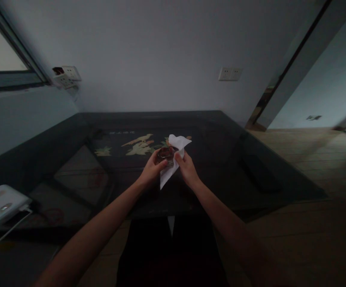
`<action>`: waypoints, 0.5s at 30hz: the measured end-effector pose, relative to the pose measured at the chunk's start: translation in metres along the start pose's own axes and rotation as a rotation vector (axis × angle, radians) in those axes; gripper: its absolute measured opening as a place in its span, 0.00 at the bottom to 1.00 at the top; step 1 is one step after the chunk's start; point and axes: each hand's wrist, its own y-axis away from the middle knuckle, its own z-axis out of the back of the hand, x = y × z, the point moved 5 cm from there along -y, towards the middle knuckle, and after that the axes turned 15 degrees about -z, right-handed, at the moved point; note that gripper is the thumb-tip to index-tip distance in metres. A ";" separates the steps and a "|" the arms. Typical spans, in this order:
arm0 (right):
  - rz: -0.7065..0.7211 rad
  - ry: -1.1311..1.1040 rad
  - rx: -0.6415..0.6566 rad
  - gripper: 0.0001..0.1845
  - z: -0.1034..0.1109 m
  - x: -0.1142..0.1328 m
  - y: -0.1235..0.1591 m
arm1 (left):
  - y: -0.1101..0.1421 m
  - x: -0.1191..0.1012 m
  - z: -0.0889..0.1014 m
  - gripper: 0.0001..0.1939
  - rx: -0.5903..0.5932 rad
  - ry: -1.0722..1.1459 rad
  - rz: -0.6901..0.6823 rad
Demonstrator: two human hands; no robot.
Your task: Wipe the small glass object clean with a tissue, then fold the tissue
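Over the middle of a dark glossy table [149, 191], my left hand [154, 167] is wrapped round a small clear glass jar or cup [165, 154], reddish-brown inside or behind the glass. Against the right side of the glass, my right hand [187, 166] pinches a white tissue [177, 142]. One corner of the tissue sticks up above the fingers, and another hangs below between both hands. Dim light hides whether the glass has a lid and whether its base touches the table.
At the left edge lies a white box-like device [3, 203] with a white cable [6, 233]. A dark flat object [259, 173] rests on the right of the table. Behind is a wall with sockets [230, 73]. Inlaid bird figures [139, 144] decorate the tabletop.
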 end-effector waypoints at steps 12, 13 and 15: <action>-0.008 0.054 0.110 0.38 -0.008 0.000 0.003 | 0.001 -0.003 -0.004 0.30 -0.010 0.124 0.053; -0.019 0.067 0.100 0.38 -0.008 0.000 0.004 | 0.001 -0.002 -0.004 0.31 -0.006 0.106 0.053; -0.039 0.077 0.069 0.38 -0.006 0.001 0.004 | 0.001 0.000 -0.004 0.33 0.015 0.047 0.041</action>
